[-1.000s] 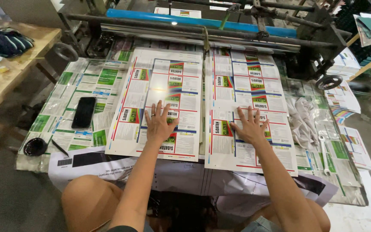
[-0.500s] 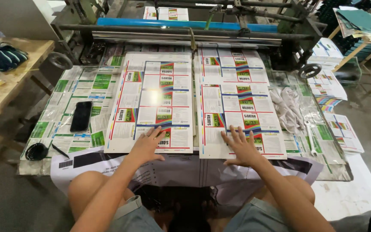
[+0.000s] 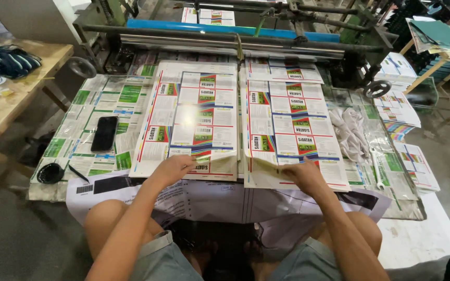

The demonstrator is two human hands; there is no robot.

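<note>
Paper covers the whole desk (image 3: 58, 187). Two stacks of printed sheets lie side by side in the middle. Left hand (image 3: 170, 167) pinches up the near edge of the left stack (image 3: 191, 117). Right hand (image 3: 302, 173) pinches the right stack (image 3: 287, 125). Farther left lies a black phone (image 3: 104, 133).

Print workshop indicated: roller machine (image 3: 235, 39) fed with glossy printed sheets (image 3: 194, 117), further sheet stacks (image 3: 399, 106) piled aside, worn wooden bench (image 3: 11, 99), concrete floor (image 3: 6, 234).
</note>
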